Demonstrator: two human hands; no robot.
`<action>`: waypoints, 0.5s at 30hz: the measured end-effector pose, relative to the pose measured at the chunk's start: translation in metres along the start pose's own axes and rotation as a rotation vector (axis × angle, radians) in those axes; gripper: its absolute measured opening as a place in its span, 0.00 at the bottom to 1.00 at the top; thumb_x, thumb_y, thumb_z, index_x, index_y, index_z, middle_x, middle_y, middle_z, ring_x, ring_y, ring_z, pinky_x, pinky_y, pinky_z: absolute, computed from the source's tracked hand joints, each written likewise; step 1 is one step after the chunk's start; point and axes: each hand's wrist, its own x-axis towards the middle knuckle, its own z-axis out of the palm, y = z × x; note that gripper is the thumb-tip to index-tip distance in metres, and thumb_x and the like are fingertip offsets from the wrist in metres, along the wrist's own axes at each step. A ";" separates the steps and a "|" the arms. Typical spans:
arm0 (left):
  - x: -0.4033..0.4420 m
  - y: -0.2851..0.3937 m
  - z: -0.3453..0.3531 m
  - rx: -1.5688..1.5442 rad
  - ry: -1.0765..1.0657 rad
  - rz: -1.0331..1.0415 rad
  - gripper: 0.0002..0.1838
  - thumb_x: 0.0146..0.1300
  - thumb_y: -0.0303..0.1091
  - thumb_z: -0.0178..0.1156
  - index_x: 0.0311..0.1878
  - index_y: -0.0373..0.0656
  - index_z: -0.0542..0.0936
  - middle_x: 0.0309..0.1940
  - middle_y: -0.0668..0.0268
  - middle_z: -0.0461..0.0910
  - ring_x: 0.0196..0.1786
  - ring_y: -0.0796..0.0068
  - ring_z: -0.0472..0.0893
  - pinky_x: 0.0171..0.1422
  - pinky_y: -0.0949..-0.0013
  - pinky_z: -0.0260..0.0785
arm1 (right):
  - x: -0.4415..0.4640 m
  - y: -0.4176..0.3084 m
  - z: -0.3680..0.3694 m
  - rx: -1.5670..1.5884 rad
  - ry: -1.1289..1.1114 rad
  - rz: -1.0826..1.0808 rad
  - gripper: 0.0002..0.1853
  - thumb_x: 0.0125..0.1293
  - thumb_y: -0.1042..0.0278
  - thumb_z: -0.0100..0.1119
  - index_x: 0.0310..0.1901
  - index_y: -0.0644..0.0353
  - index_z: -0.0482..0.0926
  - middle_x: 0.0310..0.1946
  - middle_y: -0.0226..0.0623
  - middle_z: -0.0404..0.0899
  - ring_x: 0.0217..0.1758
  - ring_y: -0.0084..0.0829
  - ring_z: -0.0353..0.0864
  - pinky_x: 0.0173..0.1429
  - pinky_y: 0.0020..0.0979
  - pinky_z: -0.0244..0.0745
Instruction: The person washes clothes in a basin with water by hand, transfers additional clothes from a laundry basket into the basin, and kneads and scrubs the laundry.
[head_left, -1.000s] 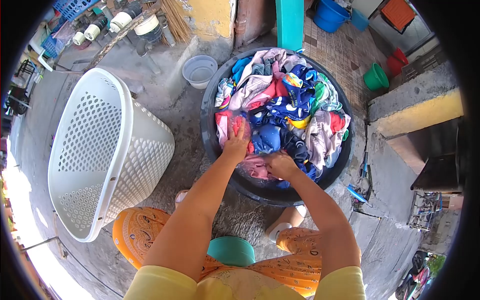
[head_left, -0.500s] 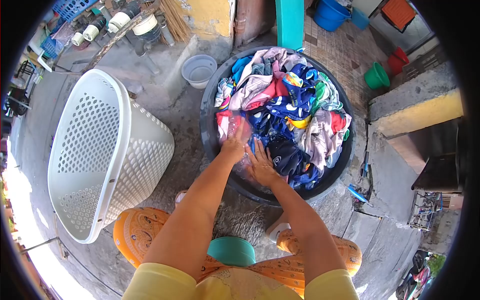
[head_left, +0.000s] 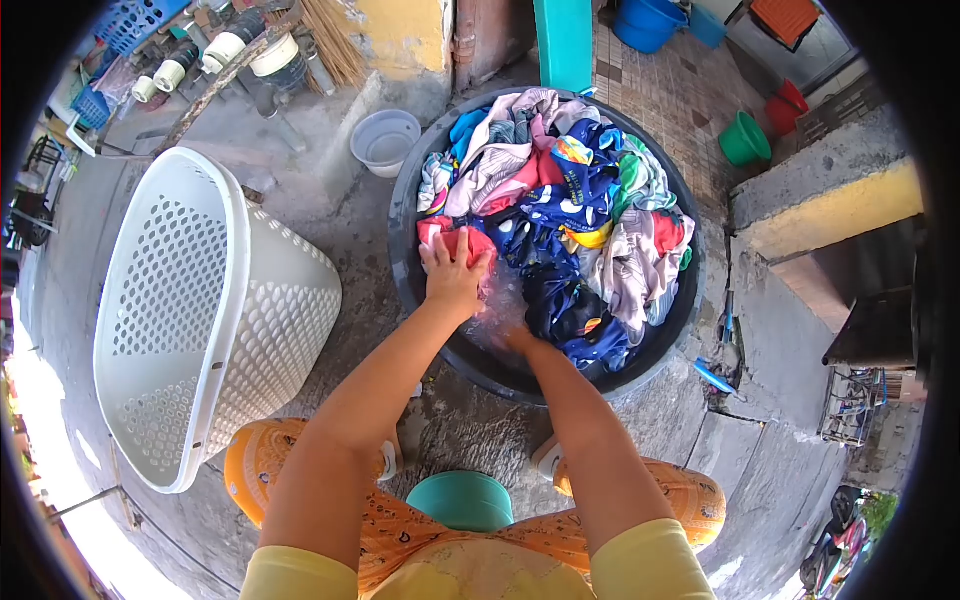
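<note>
Toward the near left side of a wide dark tub (head_left: 403, 260), a bright red-pink cloth (head_left: 482, 246) bulges up, wet and rounded, beside cloudy, bubbly water (head_left: 490, 325). To its right sprawls a heap of navy clothes (head_left: 550, 290), soaked and crumpled, with white marks and small bright prints. Farther back, a pale pink striped garment (head_left: 492, 172) lies in long folds, and a dark blue printed piece (head_left: 578, 190) with yellow lettering is bunched near the middle. On the right, a pale garment with a red patch (head_left: 625, 272) slumps near the tub's wall.

The left hand (head_left: 455, 282) comes in from below, palm down on the red-pink cloth, its fingers spread and released rather than clenched. The right hand (head_left: 517, 340) dips into the water in front of the navy clothes, mostly hidden; whether its fingers grasp anything, I cannot tell. Both forearms reach forward and slant inward, out of yellow sleeves (head_left: 650, 565).

Left of the tub stands a white perforated basket (head_left: 290, 320), with a small pale basin (head_left: 385, 142) on the ground behind it, near the tub's rim. Between the person's knees sits a round teal object (head_left: 460, 500), and orange patterned trousers (head_left: 690, 505) show at either side.
</note>
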 end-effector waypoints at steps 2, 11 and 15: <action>0.006 -0.010 0.015 -0.101 -0.042 -0.015 0.49 0.37 0.53 0.66 0.64 0.69 0.51 0.67 0.57 0.35 0.65 0.37 0.43 0.64 0.43 0.42 | 0.002 -0.002 -0.002 -0.009 0.030 -0.009 0.36 0.51 0.68 0.54 0.62 0.57 0.50 0.63 0.53 0.44 0.68 0.48 0.41 0.67 0.40 0.43; 0.031 -0.005 0.062 -0.163 0.020 -0.043 0.46 0.48 0.30 0.57 0.65 0.72 0.42 0.66 0.52 0.37 0.59 0.47 0.62 0.58 0.57 0.61 | 0.011 -0.009 -0.006 -0.057 0.127 -0.037 0.35 0.52 0.68 0.55 0.62 0.57 0.51 0.62 0.53 0.46 0.67 0.48 0.42 0.67 0.41 0.43; 0.040 -0.010 0.056 -0.044 -0.158 0.002 0.31 0.49 0.31 0.56 0.60 0.50 0.61 0.62 0.52 0.51 0.54 0.56 0.68 0.53 0.63 0.64 | -0.027 -0.056 -0.079 -0.084 -0.175 -0.022 0.33 0.52 0.67 0.55 0.60 0.56 0.55 0.62 0.48 0.50 0.67 0.46 0.45 0.68 0.40 0.43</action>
